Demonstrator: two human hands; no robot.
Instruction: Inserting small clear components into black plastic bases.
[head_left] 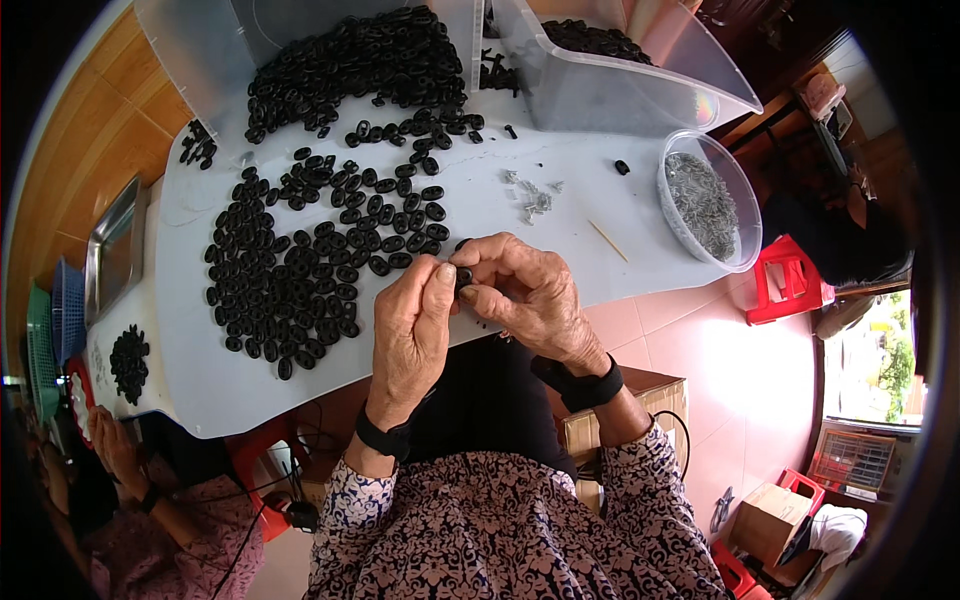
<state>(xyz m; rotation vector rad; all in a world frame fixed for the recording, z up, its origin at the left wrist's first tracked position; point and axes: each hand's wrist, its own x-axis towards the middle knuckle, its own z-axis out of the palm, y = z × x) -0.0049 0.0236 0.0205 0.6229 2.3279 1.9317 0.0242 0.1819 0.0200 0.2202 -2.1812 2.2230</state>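
Note:
Both hands meet above the near edge of the white table (580,275). My right hand (530,300) pinches a small black oval part (463,279) between thumb and fingers. My left hand (412,318) is closed in a pinch right beside that part; whatever its fingertips hold is hidden. Many similar black oval pieces (300,260) with holes lie spread over the table to the left of my hands. Beyond my right hand is a little group of clear small pieces (537,200). A thin wooden stick (608,241) lies to the right of them.
A clear round tub (748,245) of small clear pieces stands at the table's right edge. At the back are a heap of black parts (360,60) and a translucent bin (600,110). Another person's hand (115,450) is at lower left. A red stool (785,280) stands right.

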